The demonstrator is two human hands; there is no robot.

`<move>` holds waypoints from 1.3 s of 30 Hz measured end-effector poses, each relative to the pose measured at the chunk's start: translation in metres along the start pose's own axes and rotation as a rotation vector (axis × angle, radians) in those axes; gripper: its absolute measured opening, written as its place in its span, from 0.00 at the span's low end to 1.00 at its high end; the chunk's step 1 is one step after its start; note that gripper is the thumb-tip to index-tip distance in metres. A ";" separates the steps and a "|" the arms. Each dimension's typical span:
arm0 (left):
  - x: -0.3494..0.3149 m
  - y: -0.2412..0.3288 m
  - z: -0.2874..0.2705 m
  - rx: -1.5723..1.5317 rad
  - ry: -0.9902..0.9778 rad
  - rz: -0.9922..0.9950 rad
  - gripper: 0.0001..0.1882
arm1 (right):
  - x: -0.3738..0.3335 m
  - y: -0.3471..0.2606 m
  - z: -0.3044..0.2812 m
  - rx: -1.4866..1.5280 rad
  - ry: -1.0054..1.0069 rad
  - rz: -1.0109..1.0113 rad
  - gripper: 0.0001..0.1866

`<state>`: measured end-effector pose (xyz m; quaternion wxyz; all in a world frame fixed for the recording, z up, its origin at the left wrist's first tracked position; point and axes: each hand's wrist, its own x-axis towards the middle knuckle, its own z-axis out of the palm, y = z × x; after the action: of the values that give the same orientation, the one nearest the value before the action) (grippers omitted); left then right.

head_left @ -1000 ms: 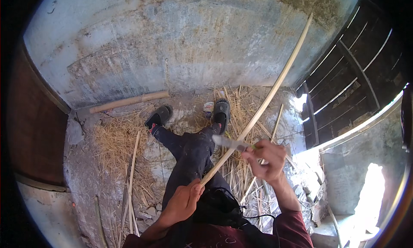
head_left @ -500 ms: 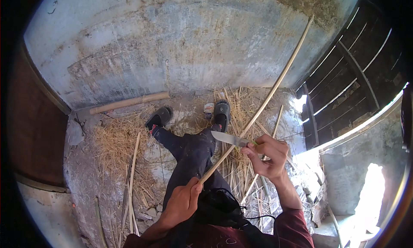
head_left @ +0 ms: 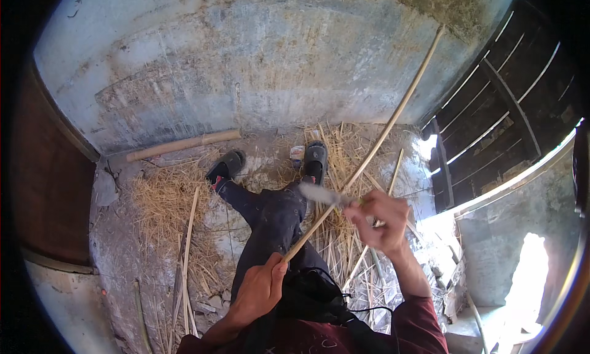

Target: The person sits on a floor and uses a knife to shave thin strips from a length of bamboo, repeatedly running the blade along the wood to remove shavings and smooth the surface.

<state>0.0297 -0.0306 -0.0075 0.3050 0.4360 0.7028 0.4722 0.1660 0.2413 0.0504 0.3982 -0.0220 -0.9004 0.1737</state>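
Observation:
A long, thin pale strip of wood or bamboo [head_left: 393, 121] slants from my lap up to the far wall on the right. Its near end is pinched in my left hand [head_left: 261, 289], thumb on top. My right hand [head_left: 382, 222] is closed on the handle of a knife [head_left: 316, 194], whose blade points left. The blade is smeared by motion and lies across the strip about a third of the way along. Whether its edge touches the strip I cannot tell.
Dry shavings [head_left: 163, 200] are heaped on the floor to the left, with more around my right shoe [head_left: 316, 157]. A thick pole [head_left: 184, 145] lies along the wall's foot. Several loose strips [head_left: 190, 255] lie at the left. Dark slatted boards [head_left: 491, 120] stand at the right.
The knife and my right hand have shifted slightly, and the blade is now blurred. My left hand stays put on the strip.

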 end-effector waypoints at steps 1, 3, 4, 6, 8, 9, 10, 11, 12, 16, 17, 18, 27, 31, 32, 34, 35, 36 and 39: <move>0.001 0.001 0.000 0.008 0.002 -0.001 0.20 | 0.008 0.007 0.000 -0.047 0.110 -0.021 0.13; -0.002 0.000 0.003 0.007 0.014 0.014 0.20 | 0.008 0.006 -0.004 -0.014 0.105 0.026 0.13; -0.003 0.000 0.003 0.008 0.021 0.018 0.20 | 0.009 0.005 -0.004 0.006 0.102 0.050 0.14; -0.001 0.000 0.002 0.022 0.035 0.024 0.19 | 0.010 0.006 -0.005 0.019 0.089 0.070 0.14; 0.000 0.000 0.002 0.034 0.041 0.024 0.18 | 0.009 0.012 -0.002 0.024 0.102 0.062 0.14; 0.000 -0.001 0.002 0.042 0.043 0.021 0.18 | 0.008 0.013 -0.002 0.019 0.111 0.062 0.14; 0.000 -0.001 0.002 0.050 0.049 0.021 0.17 | 0.009 0.014 -0.001 0.015 0.120 0.059 0.14; 0.001 -0.002 0.001 0.060 0.050 0.021 0.17 | 0.010 0.016 0.000 0.011 0.129 0.055 0.14; 0.002 -0.005 0.001 0.070 0.052 0.021 0.17 | 0.011 0.017 0.001 0.005 0.122 0.052 0.14; 0.003 -0.003 -0.001 0.119 0.051 0.010 0.17 | 0.011 0.021 0.000 -0.037 0.112 0.031 0.13; 0.003 -0.005 -0.001 0.113 0.052 0.011 0.16 | 0.011 0.022 -0.001 -0.049 0.114 0.022 0.13; 0.003 -0.009 0.000 0.107 0.054 0.012 0.16 | 0.010 0.024 -0.002 -0.070 0.123 0.047 0.13; -0.004 -0.016 -0.002 0.121 0.040 -0.021 0.15 | 0.011 0.053 -0.011 -0.063 0.195 0.180 0.12; -0.005 -0.015 -0.007 0.143 0.011 -0.071 0.16 | 0.012 0.055 -0.015 -0.144 0.162 0.170 0.12; -0.005 -0.016 -0.007 0.175 0.011 -0.062 0.14 | 0.013 0.055 -0.017 -0.189 0.149 0.178 0.12; -0.007 -0.018 -0.006 0.238 0.013 -0.042 0.12 | 0.019 0.069 -0.027 -0.190 0.215 0.257 0.13; -0.009 -0.018 -0.006 0.235 0.009 -0.051 0.12 | 0.023 0.075 -0.030 -0.190 0.248 0.295 0.14; -0.012 -0.019 -0.007 0.232 0.006 -0.061 0.12 | 0.025 0.075 -0.032 -0.180 0.234 0.285 0.14; -0.012 -0.016 -0.009 0.207 -0.006 -0.095 0.13 | 0.025 0.077 -0.033 -0.157 0.205 0.253 0.15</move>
<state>0.0222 -0.0479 -0.0183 0.2826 0.4329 0.7667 0.3806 0.1657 0.3276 0.0636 0.4599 -0.1835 -0.8560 0.1485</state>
